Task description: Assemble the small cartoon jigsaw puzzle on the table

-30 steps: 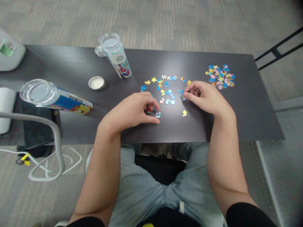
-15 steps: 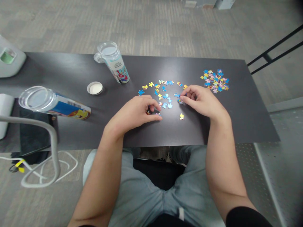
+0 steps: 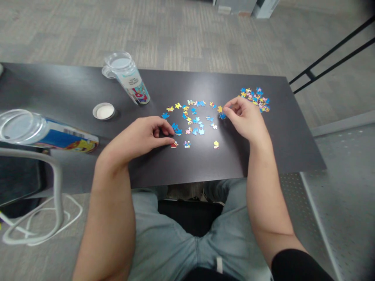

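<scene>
Here, grip parted on our left hand (image 3: 146,132), unclear on our right hand (image 3: 243,116), small puzzle pieces (image 3: 216,144) reward light touches.

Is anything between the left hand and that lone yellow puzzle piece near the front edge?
Yes: beside the left hand, a reddish piece by the thumb, then a multicoloured piece, both in line with the yellow piece.

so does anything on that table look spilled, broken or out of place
Nothing stands out as spilled or broken. The nearest to odd is one yellow puzzle piece lying by itself on the table, toward its near edge, apart from the scattered pieces; since those also lie loose, it hardly looks misplaced.
</scene>
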Motion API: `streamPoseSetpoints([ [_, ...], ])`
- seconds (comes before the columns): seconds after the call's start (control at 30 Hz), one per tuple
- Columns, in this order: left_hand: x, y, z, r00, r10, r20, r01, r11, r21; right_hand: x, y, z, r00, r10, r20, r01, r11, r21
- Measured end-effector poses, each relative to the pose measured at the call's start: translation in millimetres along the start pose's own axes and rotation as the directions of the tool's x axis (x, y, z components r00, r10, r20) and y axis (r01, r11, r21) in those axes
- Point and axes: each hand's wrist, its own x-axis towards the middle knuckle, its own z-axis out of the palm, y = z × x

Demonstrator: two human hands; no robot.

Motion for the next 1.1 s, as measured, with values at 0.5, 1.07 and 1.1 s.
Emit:
streamPoseSetpoints([
  [0.5,4.8,-8.4,-1.9,0.999,0.027,0.040,-0.022,0.991,-0.133,66.8,-21.0,26.6,0.933,-0.226,0.279,0.287,0.936,-0.202],
  [1.07,5.4,-4.9,-0.5,0.998,0.047,0.039,-0.039,0.985,-0.170,57.1,-31.6,36.3,0.902,-0.205,0.381,0.303,0.927,-0.219],
  [1.1,5.8,-5.4,-0.1,0.998,0.051,0.025,-0.047,0.986,-0.160,55.9,-32.1,35.3,0.906,-0.197,0.374,0.299,0.924,-0.237],
])
